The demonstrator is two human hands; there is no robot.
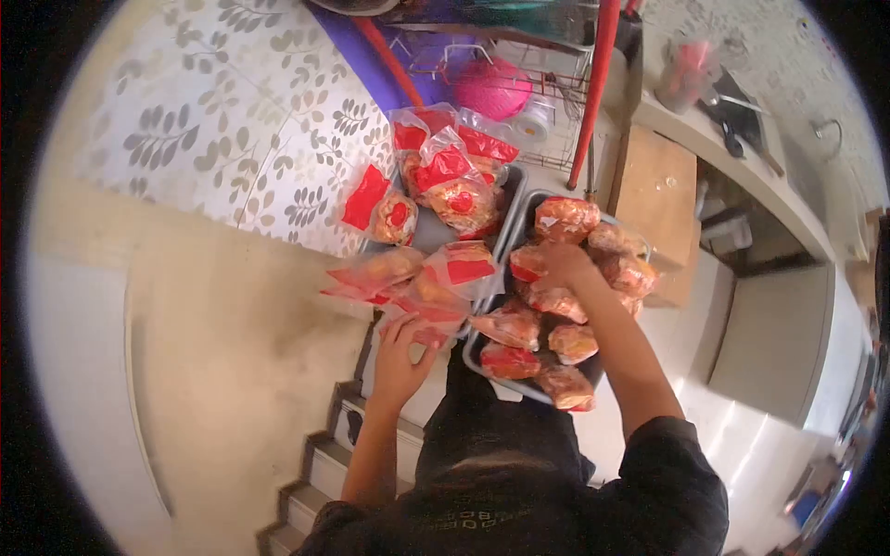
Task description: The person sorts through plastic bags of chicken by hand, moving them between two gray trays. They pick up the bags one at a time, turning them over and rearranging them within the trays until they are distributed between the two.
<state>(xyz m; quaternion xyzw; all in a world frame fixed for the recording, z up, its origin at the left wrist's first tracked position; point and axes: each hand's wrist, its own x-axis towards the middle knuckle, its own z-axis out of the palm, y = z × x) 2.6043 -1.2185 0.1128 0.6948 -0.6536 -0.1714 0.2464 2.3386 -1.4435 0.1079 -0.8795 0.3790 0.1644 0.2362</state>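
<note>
Evidently, your left hand (405, 349) touches a bag (428, 306) at the left tray (432, 232), fingers loosely spread; your right hand (567, 268) covers a packet (526, 264) in the right tray (522, 225), its grip hidden. Both look soft and slippery, probably light; hold each around its filled middle.

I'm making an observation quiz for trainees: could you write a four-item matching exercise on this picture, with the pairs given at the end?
1. Left hand
2. Right hand
3. Round object near the top
4. Leaf-patterned surface

A. Bright pink
B. Among the packs in the right-side tray
C. Whitish, with greyish leaves
D. Fingers at a clear bag with red markings

Pairs: 1-D, 2-B, 3-A, 4-C
</note>
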